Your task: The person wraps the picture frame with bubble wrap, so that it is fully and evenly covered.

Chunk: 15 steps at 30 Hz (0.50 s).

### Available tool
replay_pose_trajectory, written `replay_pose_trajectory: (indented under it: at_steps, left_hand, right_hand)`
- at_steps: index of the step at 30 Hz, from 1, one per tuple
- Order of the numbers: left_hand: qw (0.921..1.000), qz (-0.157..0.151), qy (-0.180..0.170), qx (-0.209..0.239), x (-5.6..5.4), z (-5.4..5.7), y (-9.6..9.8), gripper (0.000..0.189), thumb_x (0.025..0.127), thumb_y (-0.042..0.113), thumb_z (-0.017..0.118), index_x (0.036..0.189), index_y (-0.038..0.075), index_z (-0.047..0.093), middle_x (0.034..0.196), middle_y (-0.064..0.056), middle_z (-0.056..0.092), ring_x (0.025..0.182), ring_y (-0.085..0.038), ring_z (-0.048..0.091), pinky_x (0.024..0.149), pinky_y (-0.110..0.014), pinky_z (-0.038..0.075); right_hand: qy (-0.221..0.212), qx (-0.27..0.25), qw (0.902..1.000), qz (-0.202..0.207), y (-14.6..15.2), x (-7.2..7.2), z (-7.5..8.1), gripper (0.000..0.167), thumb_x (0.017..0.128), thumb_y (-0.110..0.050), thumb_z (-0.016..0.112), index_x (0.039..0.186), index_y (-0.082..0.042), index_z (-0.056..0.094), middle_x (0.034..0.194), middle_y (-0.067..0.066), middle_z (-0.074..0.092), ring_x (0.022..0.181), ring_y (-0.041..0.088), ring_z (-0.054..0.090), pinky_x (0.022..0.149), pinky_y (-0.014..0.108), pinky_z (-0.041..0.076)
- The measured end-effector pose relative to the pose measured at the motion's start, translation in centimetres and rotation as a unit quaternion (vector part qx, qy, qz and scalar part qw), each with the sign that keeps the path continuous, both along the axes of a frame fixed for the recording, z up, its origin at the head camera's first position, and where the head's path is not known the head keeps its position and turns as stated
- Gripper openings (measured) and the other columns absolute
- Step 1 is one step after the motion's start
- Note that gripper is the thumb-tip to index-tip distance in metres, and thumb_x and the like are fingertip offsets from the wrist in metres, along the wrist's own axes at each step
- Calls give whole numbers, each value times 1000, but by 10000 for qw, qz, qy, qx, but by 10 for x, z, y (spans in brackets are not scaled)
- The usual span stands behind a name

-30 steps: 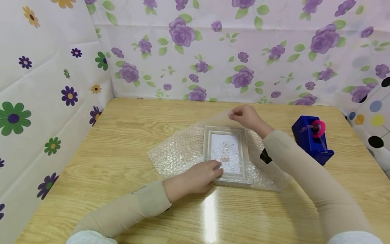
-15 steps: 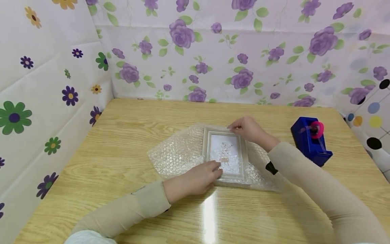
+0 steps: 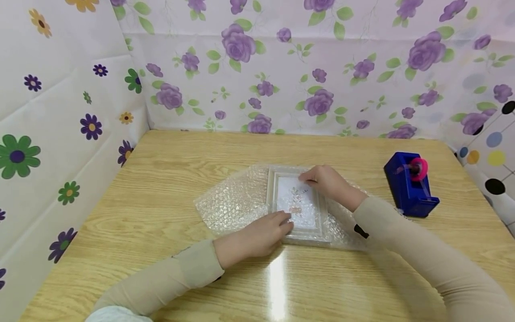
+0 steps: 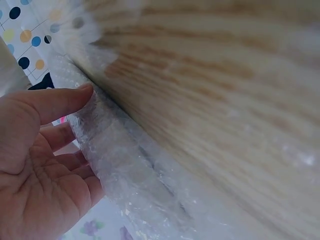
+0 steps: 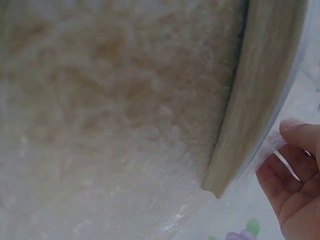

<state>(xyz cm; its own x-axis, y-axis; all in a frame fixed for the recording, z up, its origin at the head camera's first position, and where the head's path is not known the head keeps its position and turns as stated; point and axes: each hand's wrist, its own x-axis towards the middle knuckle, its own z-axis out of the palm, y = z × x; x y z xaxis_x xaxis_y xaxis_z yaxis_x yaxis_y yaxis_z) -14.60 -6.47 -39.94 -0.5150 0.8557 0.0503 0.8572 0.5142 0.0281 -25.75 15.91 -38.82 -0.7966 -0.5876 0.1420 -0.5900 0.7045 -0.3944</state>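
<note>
A picture frame (image 3: 271, 190) with a pale border and a floral print lies on a sheet of bubble wrap (image 3: 231, 203), whose near part is folded up over the frame's lower half. My left hand (image 3: 259, 235) rests on this fold at the lower left, its fingers loosely extended and its thumb (image 4: 75, 97) along the near edge in the left wrist view. With thumb and fingertips my right hand (image 3: 327, 181) pinches the far part of the bubble wrap, drawn over the frame's top edge. The right wrist view shows the frame's side (image 5: 252, 100) under the clear film.
A blue tape dispenser (image 3: 406, 190) with a pink-cored tape roll (image 3: 420, 170) stands at the right, beyond the right forearm. Flaps of bubble wrap spread out on both sides of the frame. The wooden table (image 3: 181, 156) meets a flowered wall covering (image 3: 281, 80) at the back.
The right hand has brought the far edge of the bubble wrap toward me, down over the top of the frame. The left hand has stayed in place.
</note>
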Motion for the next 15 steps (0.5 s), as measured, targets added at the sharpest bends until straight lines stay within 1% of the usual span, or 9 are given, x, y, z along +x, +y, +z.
replay_pose_trajectory:
  at_steps: [5, 8, 12, 15]
  left_hand:
    - [9999, 58, -88, -52, 0, 1, 1, 40, 84, 11, 66, 123, 2, 58, 131, -18, 54, 123, -31, 52, 110, -37, 39]
    - [9999, 82, -102, -95, 0, 0, 1, 40, 85, 11, 65, 123, 2, 57, 132, -18, 53, 124, -31, 51, 110, -37, 38]
    - [9998, 103, -149, -79, 0, 1, 0, 42, 84, 10, 66, 124, 2, 57, 133, -19, 52, 124, -32, 51, 110, -38, 38]
    - [9998, 93, -185, -29, 1, 2, -1, 41, 84, 9, 65, 123, 2, 57, 133, -20, 53, 124, -33, 51, 110, -38, 38]
  right_hand:
    - [529, 231, 9982, 157, -1, 3, -5, 20, 84, 6, 64, 100, -1, 73, 105, 16, 71, 101, 34, 66, 90, 45, 53]
    - [769, 413, 9961, 152, -3, 5, -8, 19, 85, 4, 64, 99, -4, 74, 106, 16, 70, 100, 34, 66, 90, 45, 53]
    - [850, 747, 9935, 72, -6, 7, -11, 19, 87, -1, 62, 102, -5, 73, 110, 17, 69, 103, 36, 64, 92, 47, 52]
    - [837, 1025, 9911, 160, -7, 8, -13, 23, 87, 1, 59, 104, -6, 72, 114, 18, 67, 106, 38, 62, 93, 48, 51]
